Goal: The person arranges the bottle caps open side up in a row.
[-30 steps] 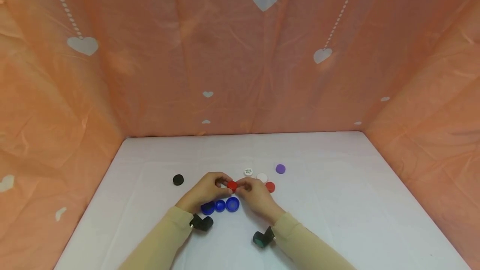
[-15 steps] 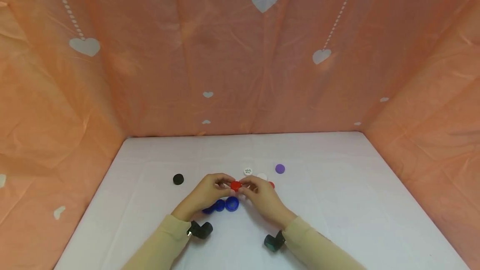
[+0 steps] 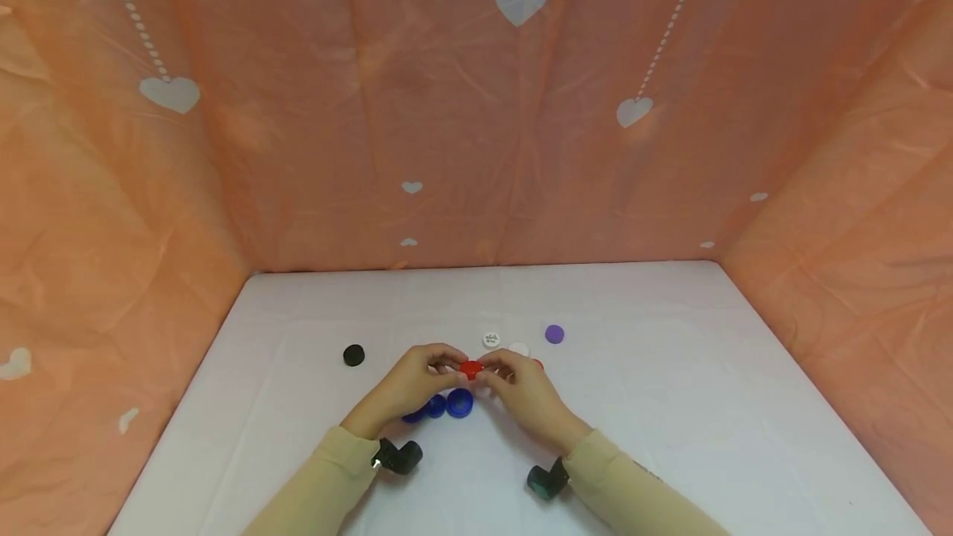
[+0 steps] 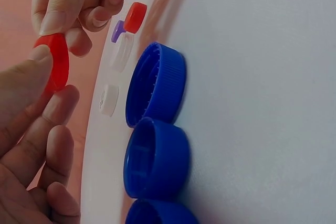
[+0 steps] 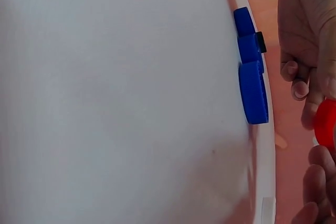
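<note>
At red cap (image 3: 471,370), 2 hands (image 3: 415,377) (image 3: 525,394) in pinch

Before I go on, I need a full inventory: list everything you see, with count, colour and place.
Held cap: 1, red, between both hands' fingertips
Blue caps: 3, blue, in a row on the table's near side of the held cap
Other red cap: 1, red, behind right hand
Plain cap: 1, whitish, beyond right hand
Printed cap: 1, white, dark marking, beyond the hands
Purple cap: 1, purple, far right
Black cap: 1, black, far left
Table: 1, white, under the caps
Sheet backdrop: orange, pale hearts, around the table
Left hand; right hand: 2, bare, pinching the held cap
Sleeves: 2, tan, both arms
Wrist cameras: 2, black, at the wrists
</note>
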Action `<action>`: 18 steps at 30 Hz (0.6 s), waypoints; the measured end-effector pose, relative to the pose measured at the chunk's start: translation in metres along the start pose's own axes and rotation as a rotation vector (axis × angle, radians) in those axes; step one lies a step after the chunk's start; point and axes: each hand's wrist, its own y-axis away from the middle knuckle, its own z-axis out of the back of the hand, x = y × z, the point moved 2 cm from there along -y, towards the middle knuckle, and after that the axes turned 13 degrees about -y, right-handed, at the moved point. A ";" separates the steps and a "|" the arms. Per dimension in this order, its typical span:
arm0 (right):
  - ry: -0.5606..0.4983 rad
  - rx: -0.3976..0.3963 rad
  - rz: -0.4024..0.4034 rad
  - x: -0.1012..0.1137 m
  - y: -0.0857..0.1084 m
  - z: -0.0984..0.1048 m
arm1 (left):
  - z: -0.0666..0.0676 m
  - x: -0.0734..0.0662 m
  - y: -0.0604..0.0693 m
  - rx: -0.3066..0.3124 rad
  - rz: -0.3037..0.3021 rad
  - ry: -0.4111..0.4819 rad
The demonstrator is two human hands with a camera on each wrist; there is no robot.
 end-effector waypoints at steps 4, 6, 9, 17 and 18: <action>0.004 -0.012 0.006 0.000 0.000 0.000 | 0.000 -0.001 0.000 0.001 -0.009 0.010; 0.004 -0.019 0.000 0.000 0.000 0.000 | 0.001 -0.001 0.000 0.001 -0.007 0.018; 0.000 -0.031 -0.006 0.000 0.000 0.001 | 0.001 -0.001 -0.001 0.000 -0.003 0.026; 0.004 -0.062 0.005 0.001 -0.002 0.002 | 0.000 -0.001 -0.002 0.002 0.020 0.042; 0.004 -0.064 0.003 0.000 -0.002 0.003 | 0.000 -0.001 -0.002 0.004 0.020 0.045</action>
